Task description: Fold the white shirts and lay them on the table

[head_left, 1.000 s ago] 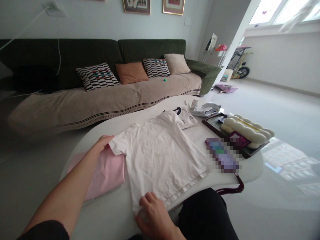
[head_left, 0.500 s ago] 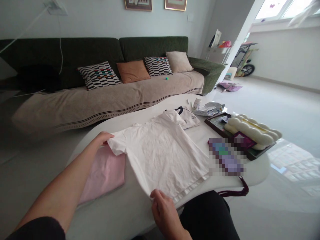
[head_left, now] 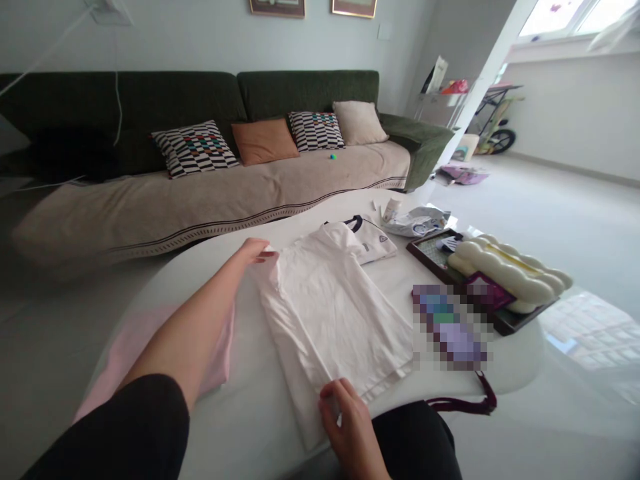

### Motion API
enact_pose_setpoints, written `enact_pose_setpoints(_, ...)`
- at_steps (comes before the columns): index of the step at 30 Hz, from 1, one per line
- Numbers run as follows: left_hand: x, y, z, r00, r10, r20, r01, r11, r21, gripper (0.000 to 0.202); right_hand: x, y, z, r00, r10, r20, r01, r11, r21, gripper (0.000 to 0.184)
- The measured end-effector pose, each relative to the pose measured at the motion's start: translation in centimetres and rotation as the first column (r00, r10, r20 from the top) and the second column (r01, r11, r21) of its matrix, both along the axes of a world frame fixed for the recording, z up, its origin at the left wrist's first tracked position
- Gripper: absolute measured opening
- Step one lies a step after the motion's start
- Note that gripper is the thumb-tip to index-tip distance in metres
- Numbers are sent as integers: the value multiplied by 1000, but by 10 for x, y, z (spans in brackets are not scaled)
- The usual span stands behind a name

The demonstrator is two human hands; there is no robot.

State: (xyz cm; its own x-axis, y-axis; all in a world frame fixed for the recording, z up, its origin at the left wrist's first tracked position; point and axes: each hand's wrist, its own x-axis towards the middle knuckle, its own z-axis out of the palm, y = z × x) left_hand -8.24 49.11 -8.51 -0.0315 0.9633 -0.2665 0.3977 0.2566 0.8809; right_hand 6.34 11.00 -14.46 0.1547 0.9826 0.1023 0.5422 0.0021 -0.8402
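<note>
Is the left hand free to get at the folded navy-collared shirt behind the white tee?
Probably yes. The left hand pinches the white T-shirt's sleeve, and only bare table lies between it and the folded navy-collared shirt. It would have to let go first.

Home living room: a long green sofa (head_left: pixel 200 107) with patterned cushions (head_left: pixel 195 148), framed pictures (head_left: pixel 277 7) on the wall, and a white worktop (head_left: pixel 210 260) carrying clothes.
</note>
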Motion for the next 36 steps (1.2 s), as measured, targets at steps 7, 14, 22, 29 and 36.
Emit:
enact_pose_setpoints(7,5,-17,-29,930,-4,-368,100,965,242,37,3,3,-5,999,-19,-50,17,999,-39,31)
enact_pose_setpoints(14,-10,-62,-57,781,-189,-595,402,882,247,46,7,0,-2,1000,8,14,-7,997,-71,30)
enact_pose_setpoints(22,-4,-83,-75,660,-171,-732,422,890,173,59,16,6,25,855,78,513,-15,992,-125,27)
enact_pose_setpoints(29,20,-113,-75,600,-169,-782,487,852,189,61,-3,3,-22,816,299,495,-204,950,-236,72)
enact_pose_setpoints(36,-2,-115,-78,504,-238,-830,625,764,161,66,23,-16,17,825,542,158,-464,811,-357,60)
